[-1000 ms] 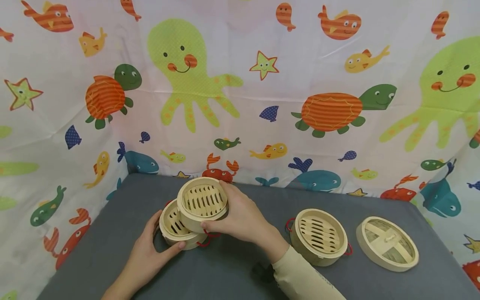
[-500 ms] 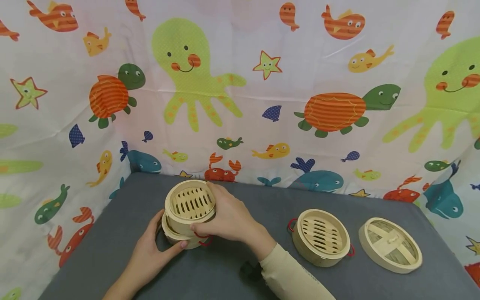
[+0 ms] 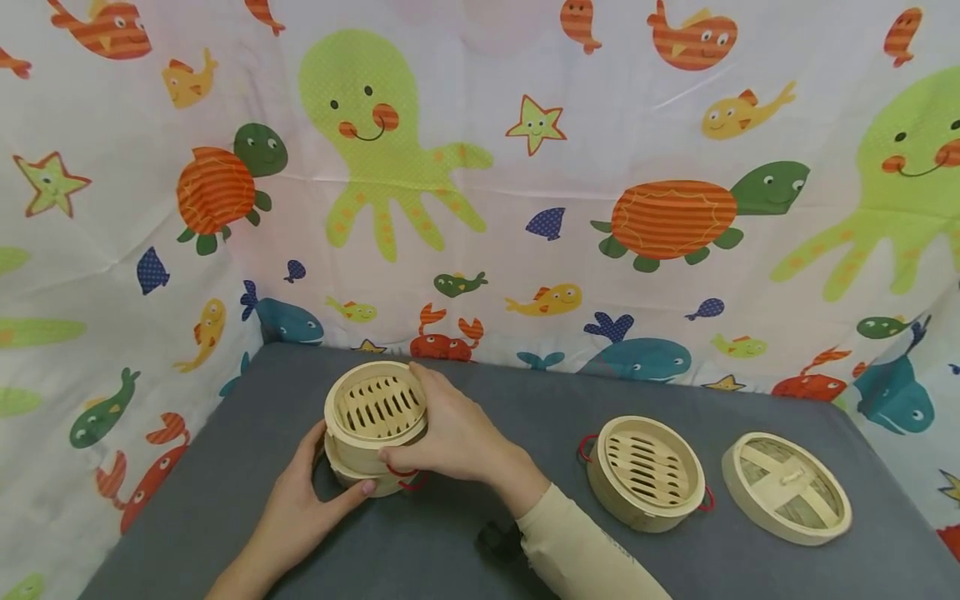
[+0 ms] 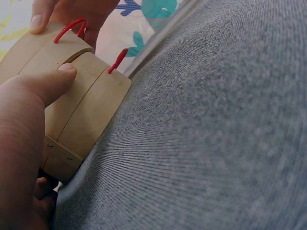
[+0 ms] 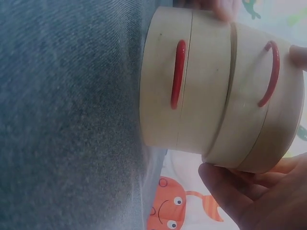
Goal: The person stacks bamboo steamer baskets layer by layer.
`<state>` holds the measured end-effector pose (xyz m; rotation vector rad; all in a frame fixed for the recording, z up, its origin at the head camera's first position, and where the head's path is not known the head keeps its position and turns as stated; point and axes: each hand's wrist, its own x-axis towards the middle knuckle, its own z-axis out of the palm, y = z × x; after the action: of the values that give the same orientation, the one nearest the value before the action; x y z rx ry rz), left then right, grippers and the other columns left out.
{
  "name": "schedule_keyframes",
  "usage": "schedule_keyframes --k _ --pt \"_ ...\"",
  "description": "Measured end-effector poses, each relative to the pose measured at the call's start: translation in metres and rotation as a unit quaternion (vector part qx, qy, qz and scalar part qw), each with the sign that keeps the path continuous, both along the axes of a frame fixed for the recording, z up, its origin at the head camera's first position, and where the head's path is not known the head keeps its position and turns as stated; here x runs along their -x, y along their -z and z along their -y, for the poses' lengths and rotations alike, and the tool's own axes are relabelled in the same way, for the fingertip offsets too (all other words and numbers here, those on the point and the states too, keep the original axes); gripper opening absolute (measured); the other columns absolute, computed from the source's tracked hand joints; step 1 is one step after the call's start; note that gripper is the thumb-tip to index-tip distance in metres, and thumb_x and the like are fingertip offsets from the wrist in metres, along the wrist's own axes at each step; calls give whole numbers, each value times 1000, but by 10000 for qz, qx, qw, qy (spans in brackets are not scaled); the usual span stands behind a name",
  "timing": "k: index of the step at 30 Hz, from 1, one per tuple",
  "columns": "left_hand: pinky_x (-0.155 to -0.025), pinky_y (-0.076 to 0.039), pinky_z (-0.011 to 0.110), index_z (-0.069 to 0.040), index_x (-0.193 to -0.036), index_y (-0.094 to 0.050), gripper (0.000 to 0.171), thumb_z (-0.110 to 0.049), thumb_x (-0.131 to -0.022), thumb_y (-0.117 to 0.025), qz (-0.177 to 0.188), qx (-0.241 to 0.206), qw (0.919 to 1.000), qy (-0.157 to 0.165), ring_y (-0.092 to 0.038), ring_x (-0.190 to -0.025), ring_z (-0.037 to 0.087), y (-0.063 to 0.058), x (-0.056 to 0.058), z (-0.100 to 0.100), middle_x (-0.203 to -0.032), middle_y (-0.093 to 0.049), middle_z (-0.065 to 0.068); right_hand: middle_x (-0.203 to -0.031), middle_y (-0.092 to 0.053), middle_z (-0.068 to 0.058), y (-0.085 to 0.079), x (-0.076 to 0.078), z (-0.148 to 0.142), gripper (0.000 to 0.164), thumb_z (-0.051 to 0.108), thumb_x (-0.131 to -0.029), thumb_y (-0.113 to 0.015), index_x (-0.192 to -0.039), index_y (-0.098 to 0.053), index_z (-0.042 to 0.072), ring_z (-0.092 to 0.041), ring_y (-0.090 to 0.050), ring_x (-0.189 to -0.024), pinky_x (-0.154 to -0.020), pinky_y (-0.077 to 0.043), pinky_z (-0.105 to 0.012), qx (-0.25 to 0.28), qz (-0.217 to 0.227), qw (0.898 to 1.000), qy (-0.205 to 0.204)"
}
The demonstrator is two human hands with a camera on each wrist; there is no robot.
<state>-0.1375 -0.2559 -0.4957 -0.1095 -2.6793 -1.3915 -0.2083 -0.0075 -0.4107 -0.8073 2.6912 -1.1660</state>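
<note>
Two round bamboo steamer baskets are stacked at the left of the table in the head view. My left hand [image 3: 296, 508] holds the lower basket [image 5: 206, 86], fingers behind it and thumb against its near wall. My right hand [image 3: 461, 437] grips the upper basket [image 3: 358, 455] from the right, thumb in front and fingers at the back. Through the slatted floor of the upper basket run several slots. In the right wrist view the upper basket sits on the lower one's rim, slightly askew. Each has a red loop handle [image 5: 179, 74] facing me.
Toward the right of the grey table [image 3: 442, 558] stands a third steamer basket [image 3: 633, 510] with red handles. A round bamboo lid [image 3: 786, 482] lies to its right. A white curtain [image 3: 510, 50] printed with sea animals encloses the back and sides.
My right hand has brought the upper basket left and down over the lower one, from an offset, tilted position to nearly lined up. My left hand has stayed at the lower basket.
</note>
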Motion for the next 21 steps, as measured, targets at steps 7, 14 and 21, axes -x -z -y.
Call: schedule_keyframes --k 7,14,21 --pt "-121 -32 74 -3 -173 -19 118 -50 -91 -91 -41 6 10000 -3 -34 -158 48 -1 -1 0 -173 -31 27 -161 -50 -4 2 3 -2 118 49 -78 -92 -172 -30 10 -16 -59 -129 -110 -53 -46 346 80 9991 -233" --pt "-120 -33 74 -1 -172 -21 118 -50 -91 -91 -97 27 9999 -18 -36 -156 49 0 0 0 -171 -33 28 -171 -39 -4 3 9 -3 114 44 -81 -90 -173 -30 11 -18 -51 -143 -118 -48 -48 436 66 9973 -586" --pt "-120 -34 74 -2 -172 -21 118 -51 -91 -90 -48 38 10000 -33 -36 -156 49 0 -1 1 -171 -34 27 -172 -35 -3 6 11 -1 115 43 -83 -89 -174 -25 11 -19 -47 -146 -120 -46 -49 433 108 9960 -770"
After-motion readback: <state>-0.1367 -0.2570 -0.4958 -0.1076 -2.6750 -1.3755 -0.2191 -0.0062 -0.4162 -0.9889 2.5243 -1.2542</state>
